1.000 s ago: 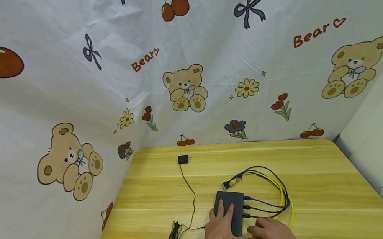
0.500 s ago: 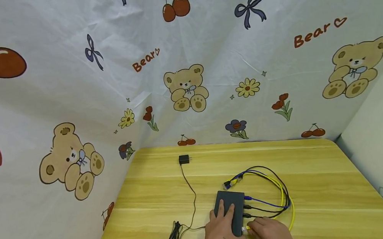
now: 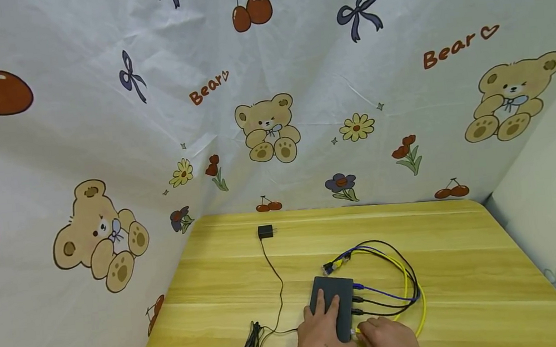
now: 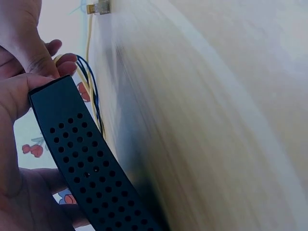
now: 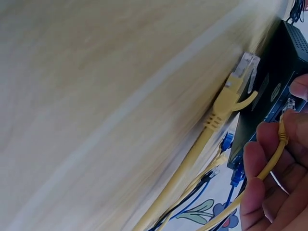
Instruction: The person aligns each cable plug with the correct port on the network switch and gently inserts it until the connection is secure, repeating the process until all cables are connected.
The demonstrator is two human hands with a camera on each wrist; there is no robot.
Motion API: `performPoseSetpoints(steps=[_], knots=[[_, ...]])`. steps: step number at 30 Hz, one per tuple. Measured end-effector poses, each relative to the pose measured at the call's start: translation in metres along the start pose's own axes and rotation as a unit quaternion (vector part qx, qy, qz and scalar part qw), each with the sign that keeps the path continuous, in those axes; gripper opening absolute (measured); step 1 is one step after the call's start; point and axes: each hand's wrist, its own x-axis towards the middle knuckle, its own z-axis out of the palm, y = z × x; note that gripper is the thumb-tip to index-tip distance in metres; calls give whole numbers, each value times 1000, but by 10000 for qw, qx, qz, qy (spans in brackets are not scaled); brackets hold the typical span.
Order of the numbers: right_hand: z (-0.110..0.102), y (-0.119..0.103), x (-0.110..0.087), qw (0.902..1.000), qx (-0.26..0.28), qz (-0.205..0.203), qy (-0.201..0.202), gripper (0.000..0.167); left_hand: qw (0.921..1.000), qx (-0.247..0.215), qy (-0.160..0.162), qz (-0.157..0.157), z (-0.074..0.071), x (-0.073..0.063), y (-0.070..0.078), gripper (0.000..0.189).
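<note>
A flat black network switch (image 3: 336, 285) lies near the table's front. My left hand (image 3: 321, 334) rests on it with fingers spread over the top and the thumb by the near right corner. In the left wrist view, the switch's side (image 4: 57, 98) shows rows of round holes. My right hand (image 3: 392, 341) pinches a yellow network cable just behind its clear plug (image 5: 288, 105), which is right at the port side of the switch. One blue network cable (image 3: 385, 294) and two black ones run from ports farther along that side.
A black power adapter (image 3: 266, 231) lies at the back, its thin cord bundled (image 3: 254, 340) left of the switch. Loose cable ends (image 3: 334, 267) lie behind the switch. Another yellow plug (image 5: 231, 94) is close to the switch. A bear-printed cloth (image 3: 269, 129) hangs behind the wooden table (image 3: 468, 267).
My right hand has moved slightly left and away from me, bringing the yellow cable's plug up to the switch's side. The left hand has stayed on the switch.
</note>
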Motion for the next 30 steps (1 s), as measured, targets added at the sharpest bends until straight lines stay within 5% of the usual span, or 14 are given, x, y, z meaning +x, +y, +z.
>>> performPoseSetpoints(steps=[10, 17, 30], knots=[[3, -10, 3, 9995, -259, 195, 62, 27, 9993, 353, 95, 19, 5, 2, 2, 93], [6, -14, 5, 9983, -487, 252, 200, 26, 9979, 556, 293, 157, 7, 3, 3, 94], [2, -5, 3, 9991, -121, 388, -82, 12, 9936, 763, -279, 779, 6, 0, -14, 101]])
